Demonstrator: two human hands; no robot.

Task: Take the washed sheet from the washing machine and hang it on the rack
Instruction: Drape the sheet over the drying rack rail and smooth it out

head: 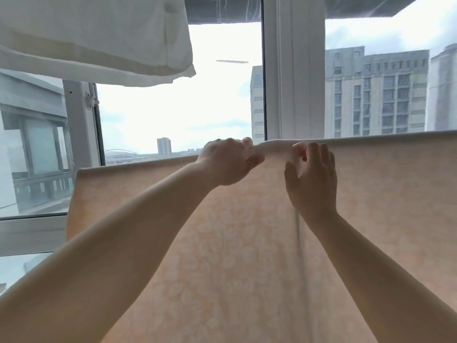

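A pale peach sheet (247,243) with a faint leaf pattern hangs in front of me, draped over a bar that is hidden under its top fold. It spreads from the left of the view to past the right edge. My left hand (228,160) grips the top fold from the left, fingers curled over it. My right hand (311,177) pinches the same fold just to the right, fingers over the top and thumb on the near side. Both arms reach up and forward.
A white cloth (99,38) hangs overhead at the upper left. Behind the sheet stands a window with a white frame post (294,70) and an opened pane (44,149) at the left. Tall buildings (376,95) show outside.
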